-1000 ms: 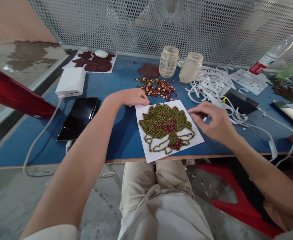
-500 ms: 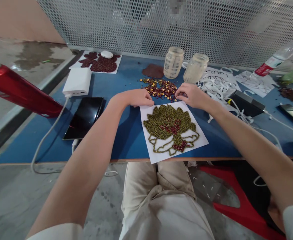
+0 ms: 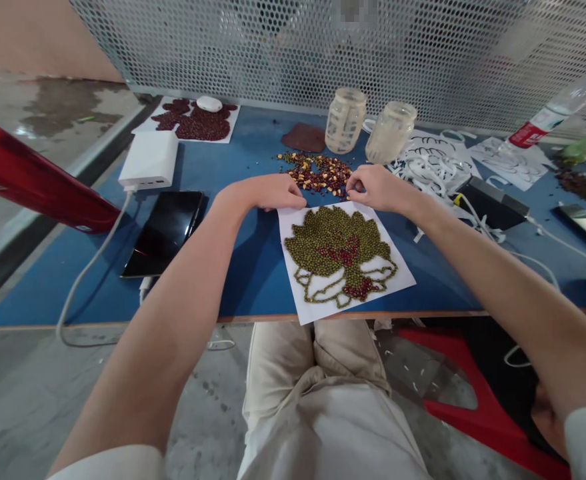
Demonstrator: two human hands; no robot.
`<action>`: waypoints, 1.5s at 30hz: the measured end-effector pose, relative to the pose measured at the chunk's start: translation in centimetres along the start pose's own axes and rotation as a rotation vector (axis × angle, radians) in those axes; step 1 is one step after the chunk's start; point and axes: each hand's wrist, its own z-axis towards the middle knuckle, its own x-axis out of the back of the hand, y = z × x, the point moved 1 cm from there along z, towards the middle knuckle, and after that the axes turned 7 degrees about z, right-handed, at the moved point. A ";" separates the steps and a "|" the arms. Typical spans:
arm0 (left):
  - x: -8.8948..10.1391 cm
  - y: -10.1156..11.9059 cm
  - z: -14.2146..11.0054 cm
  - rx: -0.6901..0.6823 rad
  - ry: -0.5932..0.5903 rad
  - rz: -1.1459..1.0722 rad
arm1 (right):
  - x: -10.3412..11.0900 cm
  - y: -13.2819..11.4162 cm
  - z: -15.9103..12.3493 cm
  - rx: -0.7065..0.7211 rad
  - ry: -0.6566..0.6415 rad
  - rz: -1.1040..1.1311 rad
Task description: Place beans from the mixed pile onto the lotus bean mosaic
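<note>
A white sheet of paper (image 3: 397, 279) lies at the table's front edge, one near corner sticking out past it. On it is a bean picture (image 3: 335, 240), mostly green mung beans with red beans in the middle and low down. My left hand (image 3: 280, 192) is closed at the sheet's far left corner, thumb and fingers pressed together on it. At the far right edge, beside a loose pile of mixed beans and corn kernels (image 3: 317, 175), my right hand (image 3: 373, 187) is closed in a pinch. What those fingertips hold is hidden.
Two jars (image 3: 345, 120) stand behind the pile. To the left are a phone (image 3: 165, 233), a white power bank (image 3: 150, 160) and a red can-shaped container (image 3: 37, 180). White cords (image 3: 430, 173), a black box (image 3: 493, 203) and a bottle (image 3: 547, 120) lie right. A perforated metal screen (image 3: 283, 60) borders the back.
The whole view has shifted slightly. My hands stay at the sheet's far edge, with the right hand's fingers a little more closed together. Another person's fingertips now show at the far right.
</note>
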 end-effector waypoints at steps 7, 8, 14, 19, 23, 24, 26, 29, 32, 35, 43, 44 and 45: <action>0.0 -0.4 0.2 -0.027 -0.019 0.004 | 2.2 -1.7 -1.6 0.034 0.117 0.068; 0.0 -0.4 0.3 -0.032 -0.019 0.000 | 2.9 -2.3 -2.7 0.067 0.161 0.096; -0.1 -0.5 0.3 -0.015 -0.009 0.014 | 4.1 -7.1 -12.3 0.244 -0.022 0.271; 0.0 -0.3 0.1 -0.010 -0.005 0.010 | 2.1 -8.5 -17.2 0.322 -0.139 0.238; 0.0 -0.3 0.1 -0.002 -0.009 -0.013 | 1.3 -8.6 -17.9 0.338 -0.151 0.165; 0.0 -0.3 0.0 -0.002 -0.010 -0.020 | 1.2 -8.6 -17.9 0.345 -0.145 0.156; 0.0 -0.4 0.0 -0.005 -0.011 -0.029 | 1.3 -8.6 -17.9 0.366 -0.125 0.139; 0.0 -0.5 0.1 -0.010 -0.010 -0.018 | 1.4 -8.6 -18.0 0.366 -0.096 0.115; -0.1 -0.6 0.2 -0.021 -0.008 -0.003 | 1.3 -8.6 -18.6 0.344 -0.049 0.097; -0.1 -0.6 0.2 -0.022 -0.009 -0.001 | 0.8 -8.8 -19.5 0.382 0.052 0.056; -0.1 -0.6 0.3 -0.018 -0.004 0.004 | -1.1 -9.7 -21.2 0.460 0.216 -0.051; -0.1 -0.6 0.3 -0.018 -0.005 0.005 | -1.2 -9.7 -21.3 0.466 0.223 -0.060; -0.1 -0.6 0.3 -0.018 -0.006 0.004 | -1.3 -9.7 -21.4 0.469 0.230 -0.070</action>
